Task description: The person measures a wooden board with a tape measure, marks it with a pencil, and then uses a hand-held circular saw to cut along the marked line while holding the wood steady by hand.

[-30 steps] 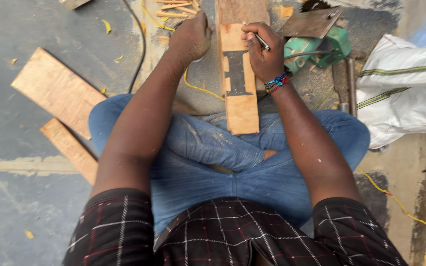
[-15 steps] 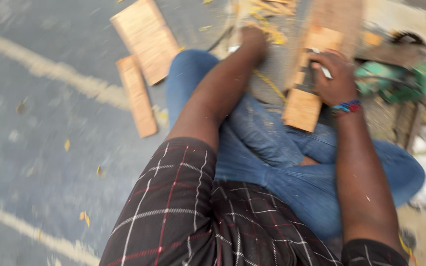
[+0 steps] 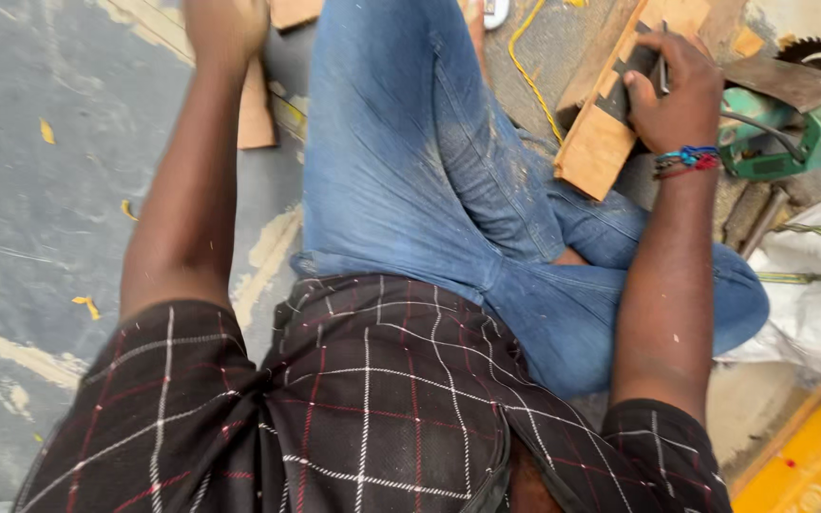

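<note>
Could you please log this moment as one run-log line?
left hand: on wooden piece on floor | right hand: presses pen and wooden board on knee | green saw: beside

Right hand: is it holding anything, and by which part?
The right hand presses on the wooden board near its middle, with a slim pen-like tool between its fingers. The left hand rests on another plank.

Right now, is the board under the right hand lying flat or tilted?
Tilted. The board slants, its near end propped on the jeans; the right hand presses on top.
</note>
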